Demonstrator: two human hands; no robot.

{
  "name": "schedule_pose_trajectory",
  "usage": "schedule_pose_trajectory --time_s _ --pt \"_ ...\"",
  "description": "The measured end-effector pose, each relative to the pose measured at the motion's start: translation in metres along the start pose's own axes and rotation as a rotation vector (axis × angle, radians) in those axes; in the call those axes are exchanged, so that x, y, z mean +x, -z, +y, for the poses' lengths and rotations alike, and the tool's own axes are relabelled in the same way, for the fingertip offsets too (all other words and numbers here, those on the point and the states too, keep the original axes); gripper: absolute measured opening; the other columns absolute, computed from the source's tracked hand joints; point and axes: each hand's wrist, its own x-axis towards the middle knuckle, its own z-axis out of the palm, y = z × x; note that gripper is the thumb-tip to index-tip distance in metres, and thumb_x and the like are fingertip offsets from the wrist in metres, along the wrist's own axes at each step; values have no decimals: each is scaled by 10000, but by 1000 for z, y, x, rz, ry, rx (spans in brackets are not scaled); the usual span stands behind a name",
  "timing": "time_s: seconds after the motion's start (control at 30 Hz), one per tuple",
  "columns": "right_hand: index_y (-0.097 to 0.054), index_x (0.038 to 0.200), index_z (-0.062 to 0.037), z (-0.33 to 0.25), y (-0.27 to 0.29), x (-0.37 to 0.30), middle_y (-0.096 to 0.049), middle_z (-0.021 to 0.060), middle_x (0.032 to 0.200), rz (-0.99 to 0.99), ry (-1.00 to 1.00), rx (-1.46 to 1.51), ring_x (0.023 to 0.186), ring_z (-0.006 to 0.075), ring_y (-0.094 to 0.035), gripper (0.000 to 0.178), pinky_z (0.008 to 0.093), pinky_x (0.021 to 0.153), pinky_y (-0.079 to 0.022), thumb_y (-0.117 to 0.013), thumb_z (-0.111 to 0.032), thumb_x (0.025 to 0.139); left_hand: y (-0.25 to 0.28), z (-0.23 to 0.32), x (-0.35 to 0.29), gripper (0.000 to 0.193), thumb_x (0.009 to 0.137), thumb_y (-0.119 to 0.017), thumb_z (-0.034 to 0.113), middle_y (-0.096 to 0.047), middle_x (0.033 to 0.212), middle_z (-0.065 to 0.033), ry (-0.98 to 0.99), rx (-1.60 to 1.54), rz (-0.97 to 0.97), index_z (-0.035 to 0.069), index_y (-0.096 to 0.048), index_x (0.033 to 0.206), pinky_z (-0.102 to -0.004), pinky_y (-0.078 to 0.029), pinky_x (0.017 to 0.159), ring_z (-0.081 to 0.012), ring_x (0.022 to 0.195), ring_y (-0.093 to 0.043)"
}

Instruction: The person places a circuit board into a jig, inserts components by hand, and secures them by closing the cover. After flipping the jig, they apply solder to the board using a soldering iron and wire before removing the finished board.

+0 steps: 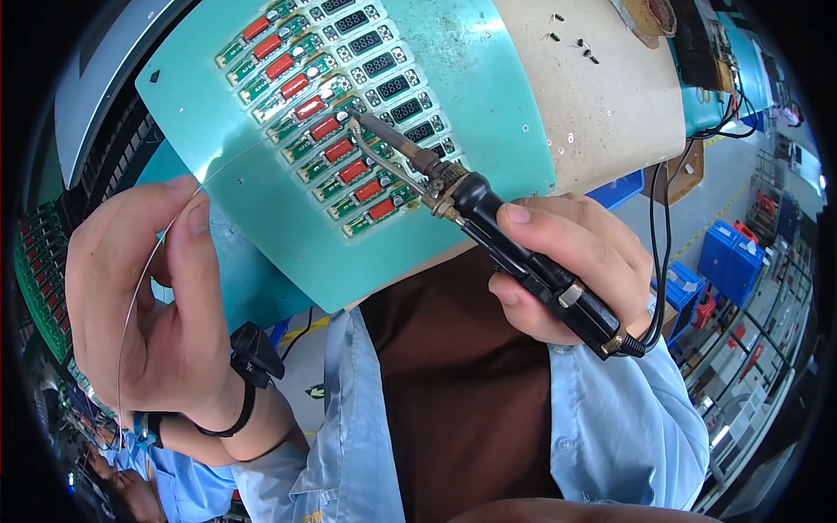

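My right hand [584, 261] is wrapped round the black handle of a soldering iron [488, 205], which has a thin metal side tube. Its tip rests at or just above one circuit board [324, 128] in the middle of a slanting row. Each board in the row carries a red block component and a small dark display panel, on a teal mat [340, 261]. My left hand [144, 296] pinches a thin solder wire [139, 283] between thumb and forefinger. The wire's far end runs toward the boards near the iron tip; whether it touches is too fine to tell.
Several tiny dark components [580, 44] lie on a beige sheet [610, 122] right of the mat. Black cables [667, 200] trail from the iron. Stacked green boards [44, 288] stand at far left. Blue bins [731, 261] are on the right, and another person [183, 475] is at lower left.
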Motion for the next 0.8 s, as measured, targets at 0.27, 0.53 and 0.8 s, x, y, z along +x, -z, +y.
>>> schedule_pose_trajectory --time_s 0.27,0.53,0.8 --pt "-763 1208 -8 -4 -5 0 -761 113 944 68 -97 28 778 237 -736 425 329 669 -582 -888 -118 817 -12 1 2 191 869 -772 -139 -759 979 -154 9 -21 67 -48 -760 1037 -178 -415 522 -102 744 -668" --pt "-753 1229 -9 -4 -2 -4 -761 117 961 36 -104 34 801 244 -740 449 333 681 -582 -890 -120 815 -3 2 0 161 928 -725 -132 -750 1038 -187 23 6 24 -90 -735 1083 -220 -562 689 -162 858 -719" --pt "-734 1251 8 -7 4 -12 -761 145 1018 102 -91 84 849 272 -741 471 343 707 -582 -886 -131 828 2 4 -6 171 907 -734 -144 -751 1018 -182 -2 19 64 -88 -737 1069 -199 -525 621 -142 813 -702"
